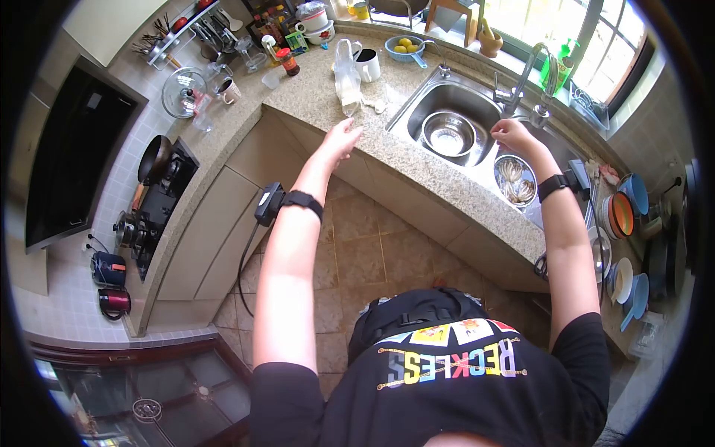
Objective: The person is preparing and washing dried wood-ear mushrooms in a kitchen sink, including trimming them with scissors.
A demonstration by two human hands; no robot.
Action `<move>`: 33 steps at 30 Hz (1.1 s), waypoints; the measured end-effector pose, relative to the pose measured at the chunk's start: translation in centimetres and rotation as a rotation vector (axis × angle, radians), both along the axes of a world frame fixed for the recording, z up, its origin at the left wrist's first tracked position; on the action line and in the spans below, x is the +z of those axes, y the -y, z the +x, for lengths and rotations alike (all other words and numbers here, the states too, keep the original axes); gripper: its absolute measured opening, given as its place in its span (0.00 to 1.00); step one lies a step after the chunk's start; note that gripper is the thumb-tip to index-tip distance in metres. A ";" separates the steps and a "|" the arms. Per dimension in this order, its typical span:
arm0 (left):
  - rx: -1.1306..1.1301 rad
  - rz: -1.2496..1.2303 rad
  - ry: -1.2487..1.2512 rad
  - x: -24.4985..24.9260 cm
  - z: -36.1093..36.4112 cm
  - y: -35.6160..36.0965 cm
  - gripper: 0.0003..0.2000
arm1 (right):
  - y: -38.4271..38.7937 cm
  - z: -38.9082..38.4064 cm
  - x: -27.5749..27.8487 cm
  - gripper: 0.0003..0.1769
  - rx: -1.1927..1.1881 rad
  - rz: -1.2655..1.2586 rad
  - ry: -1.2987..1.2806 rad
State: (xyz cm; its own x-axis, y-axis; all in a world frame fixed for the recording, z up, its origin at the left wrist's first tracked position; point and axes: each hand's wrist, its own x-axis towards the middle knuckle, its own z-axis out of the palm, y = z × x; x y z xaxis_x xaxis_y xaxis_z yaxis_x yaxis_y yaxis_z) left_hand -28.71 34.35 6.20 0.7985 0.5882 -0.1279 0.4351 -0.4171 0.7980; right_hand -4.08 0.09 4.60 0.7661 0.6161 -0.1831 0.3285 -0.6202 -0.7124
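Observation:
My left hand is just off the counter's front edge, palm down, its fingers loosely bent and apart with nothing seen in them. Just beyond it on the counter stands a clear plastic bag with pale scraps beside it. My right hand hangs over the divider between the sink basins, fingertips drawn together; anything between them is too small to make out. Below it sits a metal bowl holding pale, stringy clumps. In the left basin rests a shiny steel bowl.
A white mug and a blue colander of yellow-green fruit stand behind the bag. The faucet arches over the sink. Stacked bowls line the right counter. A gas stove with a pan is at left.

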 end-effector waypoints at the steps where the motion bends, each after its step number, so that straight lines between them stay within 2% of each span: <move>1: 0.098 -0.096 0.003 1.4 0.1 0.5 0.26 | 0.9 1.0 -0.6 0.08 -0.046 0.007 -0.002; 2: 0.198 -0.192 0.011 1.9 0.5 0.5 0.27 | 1.5 1.8 -0.3 0.08 -0.099 0.006 -0.070; 3: 0.203 -0.191 0.016 2.0 1.4 -0.2 0.27 | 2.4 2.8 0.3 0.08 -0.115 -0.055 -0.068; 5: 0.180 -0.117 0.117 1.9 3.4 -1.9 0.31 | 3.5 3.7 1.0 0.08 -0.224 0.032 -0.051; 6: 0.189 0.001 0.089 2.3 4.5 -1.7 0.32 | 4.0 4.5 1.5 0.09 -0.237 0.008 -0.025; 7: 0.187 0.005 0.094 2.2 5.9 -1.5 0.32 | 4.5 4.9 2.3 0.09 -0.253 -0.007 0.032; 9: 0.192 0.249 0.206 2.3 9.2 -1.3 0.29 | 5.7 7.0 2.8 0.09 -0.233 -0.012 0.145; 10: 0.187 0.293 0.202 3.0 10.5 -0.4 0.31 | 5.7 6.1 4.7 0.08 -0.294 -0.022 0.168; 11: 0.164 0.299 0.218 3.6 12.0 0.3 0.31 | 6.1 6.5 4.8 0.08 -0.308 0.015 0.255; 13: 0.052 0.263 0.210 4.4 15.3 2.1 0.32 | 7.1 7.4 5.6 0.09 -0.273 -0.016 0.273; 15: -0.026 0.308 0.158 5.9 17.4 4.4 0.32 | 7.9 8.4 5.9 0.09 -0.196 -0.089 0.435; 17: -0.089 0.402 0.186 6.4 18.8 7.0 0.32 | 8.2 7.8 6.1 0.08 -0.289 0.036 0.211; 19: -0.163 0.329 0.247 5.7 20.7 8.9 0.32 | 8.5 7.9 5.5 0.07 -0.279 0.083 0.043; 20: -0.218 0.257 0.304 5.2 21.8 9.6 0.32 | 8.7 7.9 5.1 0.07 -0.270 0.111 0.035; 24: -0.343 0.327 0.227 3.7 23.8 12.7 0.31 | 9.9 7.4 4.8 0.07 -0.310 0.112 -0.021; 26: -0.409 0.525 0.191 2.7 24.5 13.1 0.32 | 10.9 7.9 4.0 0.07 -0.342 0.093 0.009; 27: -0.430 0.443 0.160 2.4 24.5 13.1 0.33 | 11.2 8.5 3.5 0.07 -0.370 0.038 0.026; 30: -0.509 0.434 0.215 0.4 25.7 12.2 0.33 | 11.7 8.6 3.3 0.08 -0.446 0.043 -0.030; 33: -0.534 0.483 0.133 -1.5 26.4 11.3 0.33 | 11.8 8.9 2.6 0.08 -0.488 0.000 -0.031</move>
